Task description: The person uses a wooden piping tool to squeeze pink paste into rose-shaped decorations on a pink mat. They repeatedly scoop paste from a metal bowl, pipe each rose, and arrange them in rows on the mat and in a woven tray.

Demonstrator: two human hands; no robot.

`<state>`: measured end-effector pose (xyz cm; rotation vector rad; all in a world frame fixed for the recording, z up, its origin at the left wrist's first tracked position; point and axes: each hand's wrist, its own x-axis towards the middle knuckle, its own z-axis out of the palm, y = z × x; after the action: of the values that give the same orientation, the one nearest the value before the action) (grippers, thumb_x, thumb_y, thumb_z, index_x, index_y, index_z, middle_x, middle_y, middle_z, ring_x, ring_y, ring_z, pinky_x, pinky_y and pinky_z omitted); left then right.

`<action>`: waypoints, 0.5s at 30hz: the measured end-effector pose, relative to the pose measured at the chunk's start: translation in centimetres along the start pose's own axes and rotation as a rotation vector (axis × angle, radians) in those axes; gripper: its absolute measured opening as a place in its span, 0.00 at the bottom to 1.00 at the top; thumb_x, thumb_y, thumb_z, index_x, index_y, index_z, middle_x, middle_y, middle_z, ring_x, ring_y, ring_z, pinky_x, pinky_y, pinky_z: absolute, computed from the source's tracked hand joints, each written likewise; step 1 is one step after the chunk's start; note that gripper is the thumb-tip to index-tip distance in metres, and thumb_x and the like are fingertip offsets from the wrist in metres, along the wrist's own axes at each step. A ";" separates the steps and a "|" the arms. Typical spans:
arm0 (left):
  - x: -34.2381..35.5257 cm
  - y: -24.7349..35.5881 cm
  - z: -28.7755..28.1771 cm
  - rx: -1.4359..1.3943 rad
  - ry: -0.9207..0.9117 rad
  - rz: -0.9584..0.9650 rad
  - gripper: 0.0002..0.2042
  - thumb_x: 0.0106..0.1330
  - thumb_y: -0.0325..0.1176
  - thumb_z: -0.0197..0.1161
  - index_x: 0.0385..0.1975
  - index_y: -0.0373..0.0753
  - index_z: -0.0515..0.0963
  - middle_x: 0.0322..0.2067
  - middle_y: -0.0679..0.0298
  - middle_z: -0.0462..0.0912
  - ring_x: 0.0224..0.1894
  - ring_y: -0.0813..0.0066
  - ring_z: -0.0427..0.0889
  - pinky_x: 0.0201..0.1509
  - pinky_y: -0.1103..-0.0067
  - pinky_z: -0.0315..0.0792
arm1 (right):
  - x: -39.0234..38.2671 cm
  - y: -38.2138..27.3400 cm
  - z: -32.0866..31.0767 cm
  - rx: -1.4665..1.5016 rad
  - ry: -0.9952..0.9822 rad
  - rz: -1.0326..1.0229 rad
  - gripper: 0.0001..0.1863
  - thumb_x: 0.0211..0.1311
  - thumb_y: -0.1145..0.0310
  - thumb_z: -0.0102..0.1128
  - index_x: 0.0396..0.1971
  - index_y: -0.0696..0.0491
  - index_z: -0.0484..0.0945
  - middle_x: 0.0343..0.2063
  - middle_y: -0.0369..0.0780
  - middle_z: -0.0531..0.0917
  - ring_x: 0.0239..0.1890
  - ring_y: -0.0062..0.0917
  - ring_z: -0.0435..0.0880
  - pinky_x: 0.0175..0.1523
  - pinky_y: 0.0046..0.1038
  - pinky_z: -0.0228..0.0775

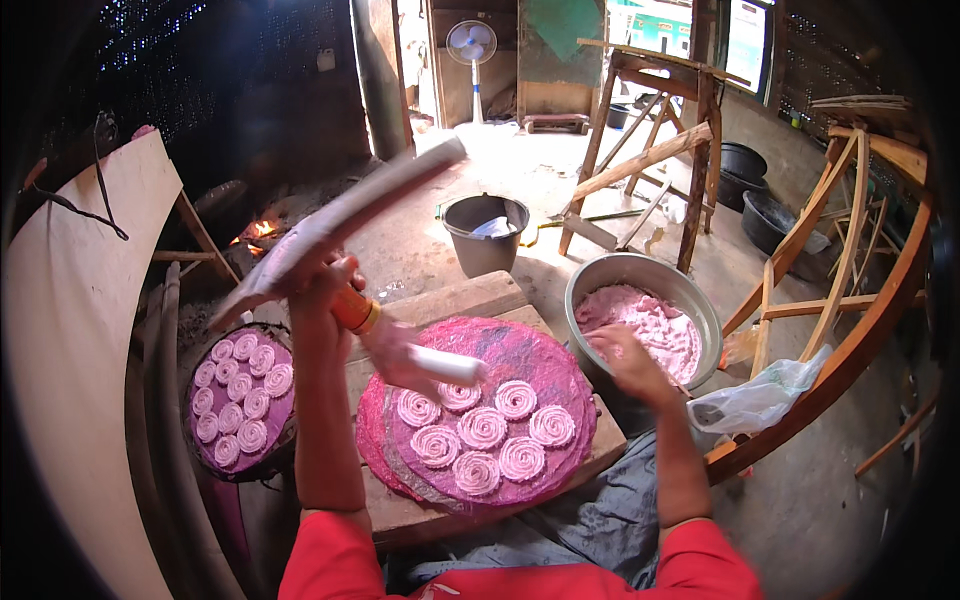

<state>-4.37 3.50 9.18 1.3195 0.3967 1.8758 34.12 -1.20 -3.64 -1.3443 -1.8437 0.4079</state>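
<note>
L hand (327,285), left of ctr, is clamping onto a pressing tool (350,225), fingers wrapping it near the orange collar (360,313). The tool is showing blurred: its long bar is slanting toward upper ctr, its wht tube (445,365) pointing right over the upper-left part of a round purple mat (540,370). The mat is lying mid-frame on wooden boards (480,298), w/ 8 pink swirls (482,428) sitting on it. R hand (635,365), right of ctr, is hanging over pink paste (655,320) in a grey basin (712,335), fingers partly curled; can't tell if they're touching or gripping any. A 2nd purple mat (280,408), also carrying swirls, is resting lower left. Sm. fire (260,230) is burning upper left; dk bucket (485,245) is standing upper ctr, fan (470,45) standing up top. Plastic bag (760,390) is lying right, near the basin.
</note>
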 end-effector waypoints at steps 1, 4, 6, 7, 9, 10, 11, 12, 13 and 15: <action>-0.3 -0.6 0.7 -0.402 -0.079 -0.150 0.08 0.58 0.27 0.63 0.35 0.39 0.73 0.28 0.66 0.71 0.30 0.77 0.74 0.37 0.80 0.71 | 0.1 -1.9 2.2 0.224 -0.136 -0.054 0.22 0.73 0.55 0.42 0.49 0.58 0.77 0.48 0.46 0.77 0.54 0.32 0.73 0.63 0.34 0.61; -2.6 -4.9 2.9 -0.895 -0.183 -0.390 0.05 0.60 0.28 0.59 0.29 0.41 0.69 0.28 0.69 0.69 0.29 0.78 0.73 0.37 0.78 0.71 | -1.6 -8.2 8.0 1.592 -0.730 0.402 0.48 0.64 0.31 0.31 0.63 0.62 0.58 0.56 0.50 0.73 0.65 0.35 0.65 0.65 0.41 0.61; -4.0 -7.7 2.9 -1.061 -0.365 -0.525 0.05 0.62 0.32 0.59 0.30 0.41 0.71 0.34 0.66 0.75 0.41 0.71 0.77 0.46 0.73 0.72 | -3.4 -11.0 10.5 1.843 -0.635 0.423 0.54 0.58 0.26 0.39 0.66 0.62 0.50 0.51 0.59 0.72 0.25 0.34 0.83 0.20 0.28 0.74; -5.0 -8.7 2.1 -0.924 -0.174 -0.587 0.05 0.62 0.33 0.59 0.32 0.41 0.72 0.38 0.65 0.76 0.46 0.68 0.76 0.49 0.72 0.71 | -4.0 -11.6 11.1 2.229 -0.729 0.456 0.50 0.61 0.29 0.38 0.65 0.62 0.52 0.50 0.56 0.73 0.26 0.34 0.81 0.18 0.26 0.74; -6.9 -10.5 0.4 -0.682 0.040 -0.621 0.07 0.63 0.35 0.59 0.35 0.40 0.74 0.45 0.61 0.78 0.56 0.63 0.73 0.54 0.69 0.70 | -5.0 -11.7 10.9 2.324 -0.699 0.607 0.46 0.64 0.32 0.37 0.63 0.62 0.55 0.48 0.54 0.74 0.22 0.31 0.78 0.14 0.22 0.71; -7.2 -11.0 -0.8 -0.441 0.105 -0.529 0.08 0.64 0.34 0.58 0.39 0.39 0.76 0.54 0.57 0.75 0.66 0.58 0.64 0.60 0.65 0.67 | -5.4 -11.5 10.3 2.319 -0.585 0.607 0.46 0.64 0.33 0.38 0.63 0.62 0.55 0.47 0.54 0.74 0.19 0.27 0.76 0.13 0.21 0.68; -7.7 -11.7 -1.3 0.067 0.184 -0.237 0.08 0.64 0.32 0.57 0.40 0.38 0.77 0.47 0.58 0.78 0.55 0.57 0.74 0.51 0.66 0.72 | -5.2 -10.9 9.3 2.237 -0.646 0.487 0.46 0.64 0.33 0.39 0.62 0.62 0.55 0.45 0.54 0.75 0.17 0.24 0.74 0.12 0.19 0.66; -8.1 -11.1 -2.9 0.931 -0.026 0.111 0.07 0.62 0.30 0.58 0.38 0.39 0.77 0.42 0.59 0.79 0.47 0.58 0.77 0.43 0.67 0.73 | -5.5 -10.4 7.9 2.075 -0.492 0.466 0.44 0.63 0.33 0.41 0.61 0.60 0.58 0.37 0.50 0.78 0.16 0.19 0.73 0.12 0.17 0.63; -8.7 -10.9 -3.3 1.408 -0.260 0.237 0.06 0.59 0.29 0.59 0.35 0.39 0.77 0.37 0.61 0.79 0.41 0.61 0.78 0.38 0.68 0.74 | -5.1 -9.8 6.3 1.894 -0.496 0.305 0.42 0.63 0.33 0.41 0.60 0.57 0.61 0.27 0.42 0.79 0.15 0.16 0.71 0.13 0.16 0.62; -10.3 -9.7 -3.4 1.627 -0.529 0.605 0.05 0.53 0.28 0.62 0.30 0.41 0.78 0.28 0.63 0.78 0.30 0.66 0.78 0.28 0.70 0.73 | -5.1 -10.0 4.0 1.270 -0.112 0.296 0.37 0.65 0.38 0.48 0.59 0.56 0.62 0.22 0.35 0.76 0.12 0.11 0.65 0.14 0.13 0.56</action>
<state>-1.79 2.55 -5.11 3.1407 1.5155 1.2767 25.21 -8.86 -1.67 -0.6505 -1.0107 1.5046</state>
